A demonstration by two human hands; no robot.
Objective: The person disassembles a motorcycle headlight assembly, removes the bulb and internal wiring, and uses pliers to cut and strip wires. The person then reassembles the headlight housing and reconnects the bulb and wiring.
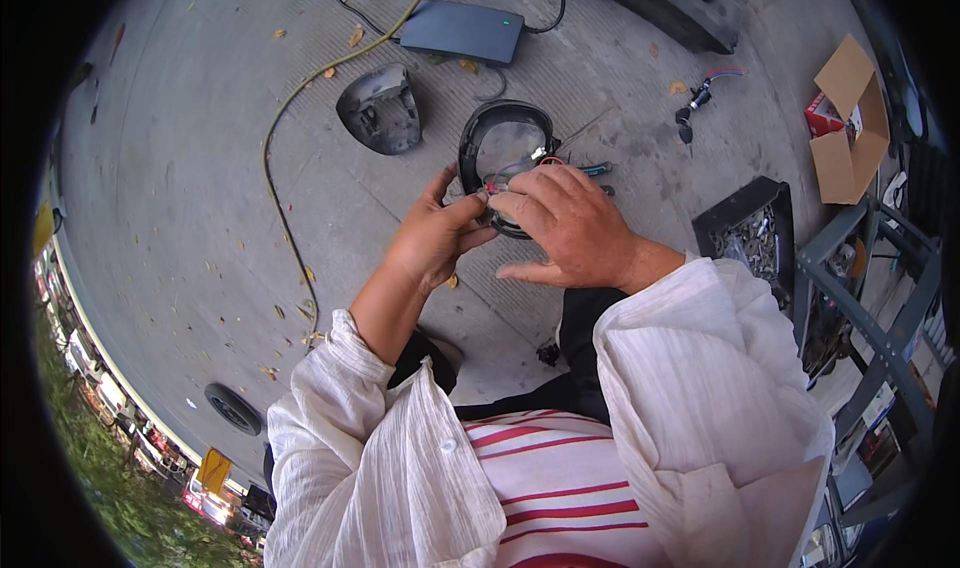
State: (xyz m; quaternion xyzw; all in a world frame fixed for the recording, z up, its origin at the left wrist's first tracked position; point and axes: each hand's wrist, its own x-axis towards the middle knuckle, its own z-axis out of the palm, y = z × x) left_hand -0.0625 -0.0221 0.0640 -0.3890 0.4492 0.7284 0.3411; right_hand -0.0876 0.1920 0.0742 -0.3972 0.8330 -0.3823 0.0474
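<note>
My left hand [432, 230] grips the lower left rim of a rounded black lamp-like housing [472, 136], its thumb on top near a red wire end. Inside the housing's open bowl run thin red and dark wires with a white plug [538, 154]. Over the lower right of the bowl lies my right hand [575, 223], back upward, its fingers reaching across the wires toward my left thumb. The right thumb stands apart from the fingers. Those fingers partly cover the wires, and whether they touch one I cannot tell. Beyond my right knuckles, a teal-and-black tool handle [597, 169] rests on the ground.
A dusty dark shell [383, 113] and a grey power adapter [462, 32] lie ahead on the concrete. A yellowish cable [268, 163] curves along the left. Rightward are a key-switch lock with wires [688, 115], a black tray of small hardware [708, 223], a cardboard box [840, 173] and a metal frame [870, 333].
</note>
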